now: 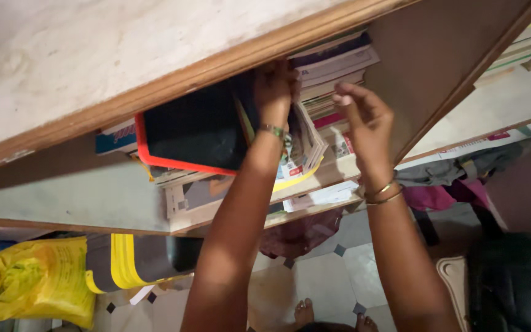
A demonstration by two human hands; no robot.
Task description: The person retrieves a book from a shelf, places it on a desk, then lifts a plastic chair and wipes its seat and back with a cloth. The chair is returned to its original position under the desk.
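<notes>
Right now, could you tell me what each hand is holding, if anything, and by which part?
The left hand grips the top edge of the books on the shelf. The right hand touches the neighbouring stack, open, holding nothing.

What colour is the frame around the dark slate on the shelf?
Red-orange, around a black slate beside the left hand; the head view shows it best.

Yellow plastic bag (32, 280) sits lower left on the floor, with a yellow-striped item (121, 261) just beside it. Tiled floor (330, 283) with small dark diamond insets runs bottom centre; crumpled magenta and grey cloth (447, 184) is piled right of centre under the shelf. Dark bag (514, 283) fills the lower right corner.
</notes>
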